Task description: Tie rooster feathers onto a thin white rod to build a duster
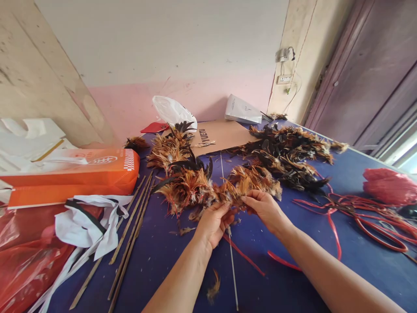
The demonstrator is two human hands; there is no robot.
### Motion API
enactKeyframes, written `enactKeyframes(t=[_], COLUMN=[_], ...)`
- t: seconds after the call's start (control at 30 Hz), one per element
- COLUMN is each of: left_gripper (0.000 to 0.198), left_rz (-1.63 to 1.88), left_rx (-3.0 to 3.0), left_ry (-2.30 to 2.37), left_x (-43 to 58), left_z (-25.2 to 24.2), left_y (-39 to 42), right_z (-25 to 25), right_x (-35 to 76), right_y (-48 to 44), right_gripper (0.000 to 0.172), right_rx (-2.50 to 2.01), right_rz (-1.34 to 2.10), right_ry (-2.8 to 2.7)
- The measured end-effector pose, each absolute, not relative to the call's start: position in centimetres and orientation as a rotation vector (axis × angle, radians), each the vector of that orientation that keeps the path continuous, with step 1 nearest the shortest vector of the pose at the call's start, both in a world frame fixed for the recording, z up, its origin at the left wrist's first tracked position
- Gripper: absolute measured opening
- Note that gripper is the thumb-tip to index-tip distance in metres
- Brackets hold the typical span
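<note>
My left hand (pixel 215 221) and my right hand (pixel 260 208) are close together over the blue table, both pinching the near edge of a bunch of brown feathers (pixel 244 180). Left of them, touching it, lies a fuller bunch of brown and black feathers (pixel 187 184) with red strands in it. A red plastic strip (pixel 246 256) trails from beneath my hands toward the right. One loose feather (pixel 213 287) rests on the table nearer to me. My fingertips are partly hidden among the feathers.
Behind are a cardboard sheet (pixel 221 134), a white plastic bag (pixel 174 111) and a dark feather heap (pixel 286 152). Red strips (pixel 365 208) lie tangled at the right. Thin sticks (pixel 130 243), an orange bag (pixel 107 174) and white cloth (pixel 87 221) are at the left.
</note>
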State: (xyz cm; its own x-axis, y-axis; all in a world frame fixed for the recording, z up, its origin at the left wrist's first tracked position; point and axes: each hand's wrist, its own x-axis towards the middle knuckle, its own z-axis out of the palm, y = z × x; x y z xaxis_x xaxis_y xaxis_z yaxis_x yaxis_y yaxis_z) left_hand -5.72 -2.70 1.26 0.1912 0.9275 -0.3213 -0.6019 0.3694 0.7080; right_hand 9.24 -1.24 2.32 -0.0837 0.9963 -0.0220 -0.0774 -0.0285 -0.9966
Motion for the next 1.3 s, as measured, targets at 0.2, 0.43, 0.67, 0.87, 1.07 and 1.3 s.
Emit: enactKeyframes(t=[0.2,0.43,0.67,0.87,1.07,1.3], left_gripper=[0.013,0.021,0.02,0.023,0.022,0.014], left_rz=[1.161,1.191,1.199,1.262,1.252,1.13], left_rx=[0.558,0.71,0.754,0.868,0.736,0.661], left_ry=[0.883,0.895,0.886,0.955,0.933,0.966], left_x=[-5.7,-5.4,-5.2,-5.4,-5.4,-5.5], left_z=[1.0,0.6,0.6,0.2,0.7,0.8], left_y=[-2.5,-2.7,-2.7,-2.7,-2.7,-2.8], right_z=[2.0,1.8,1.0,0.8,0.9,1.0], right_x=[9.4,9.7,10.2,9.7,9.6,9.5], right_y=[-1.2,-1.3,-1.2,-1.3,-1.3,-1.2], right_gripper=[0.011,0.018,0.021,0.021,0.023,0.023], right_rx=[-1.195,-1.303,-1.147,-1.122,-1.019,-0.97], right_rz=[1.325,1.53,1.743,1.83,1.861,1.67], right_ry=[-1.266,-1.202,-1.139,-1.077,-0.928,-0.898])
